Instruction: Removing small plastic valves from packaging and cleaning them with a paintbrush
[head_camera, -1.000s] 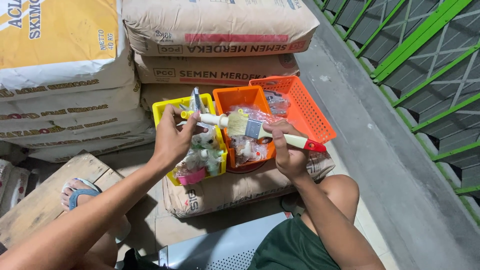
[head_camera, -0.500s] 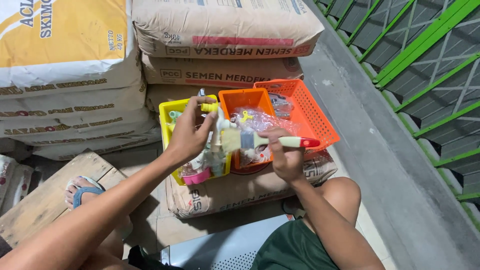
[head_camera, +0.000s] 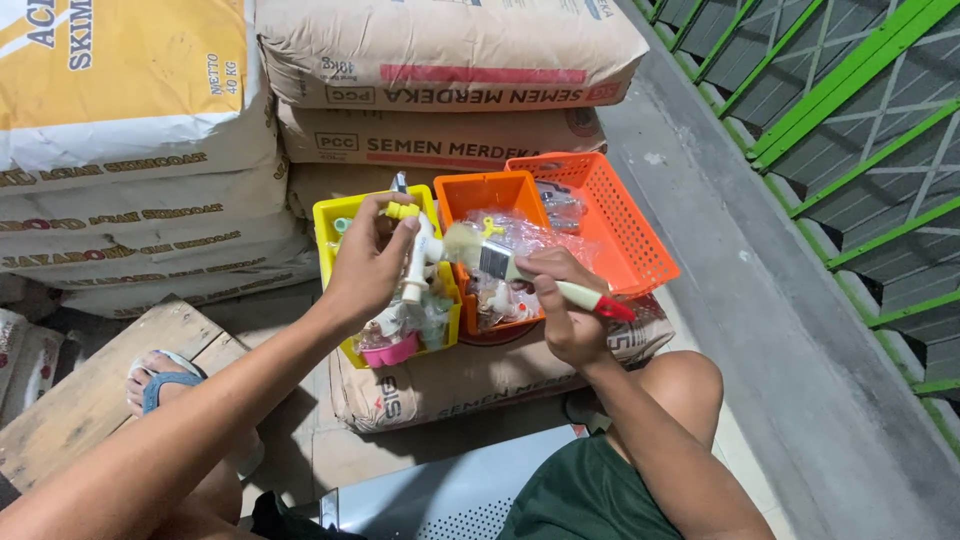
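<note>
Head view, looking down: a seated person held a white plastic tap (head_camera: 415, 262) with a yellow handle in the left hand (head_camera: 368, 266), fingers curled around its upper end, just above a yellow plastic basket (head_camera: 330, 215). The right hand (head_camera: 565, 312) was closed around the pale, red-tipped handle of a paintbrush (head_camera: 510, 267), whose bristles pointed left toward the tap, touching or nearly touching it. To the right of the yellow basket sat an orange bin (head_camera: 490, 190) holding small parts in clear bags, and beyond it an orange mesh basket (head_camera: 625, 235). All three containers rested on a cement sack (head_camera: 450, 385) lying flat, with more stacked sacks (head_camera: 440, 60) at the far side. A wooden pallet (head_camera: 90, 385) lay near left, green metal railing (head_camera: 850, 110) far right.
</note>
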